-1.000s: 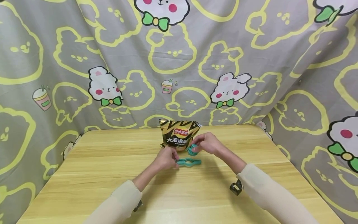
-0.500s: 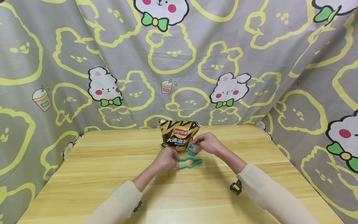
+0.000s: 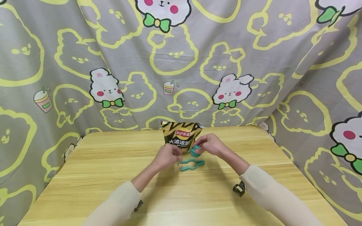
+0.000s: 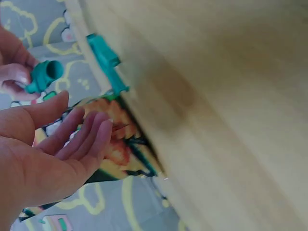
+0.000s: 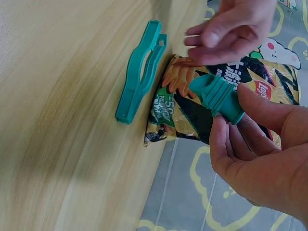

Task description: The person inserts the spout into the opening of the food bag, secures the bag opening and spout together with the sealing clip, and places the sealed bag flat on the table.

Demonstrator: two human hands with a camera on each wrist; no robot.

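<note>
A teal bag-sealing clip [image 5: 131, 91] lies on the table, its two arms spread apart at one end. My left hand [image 3: 167, 156] hovers beside that end; in the left wrist view its fingers are loosely extended, with nothing in them. With thumb and fingertips, my right hand [image 3: 211, 144] pinches a short ribbed teal spout [image 5: 221, 98], whose round opening shows in the left wrist view. Just behind both hands is a black and gold Lay's chip bag [image 3: 181, 133]; the left hand and the spout hide parts of its lower front.
The light wooden table [image 3: 113, 175] reaches back to a grey curtain [image 3: 175, 40] with yellow cartoon outlines. More curtain hangs along both sides. The chip bag stands close to the table's far edge.
The clip's arms have swung apart from nearly closed. My left hand has let go of the clip and drawn slightly up and back. The right hand keeps its place with the spout.
</note>
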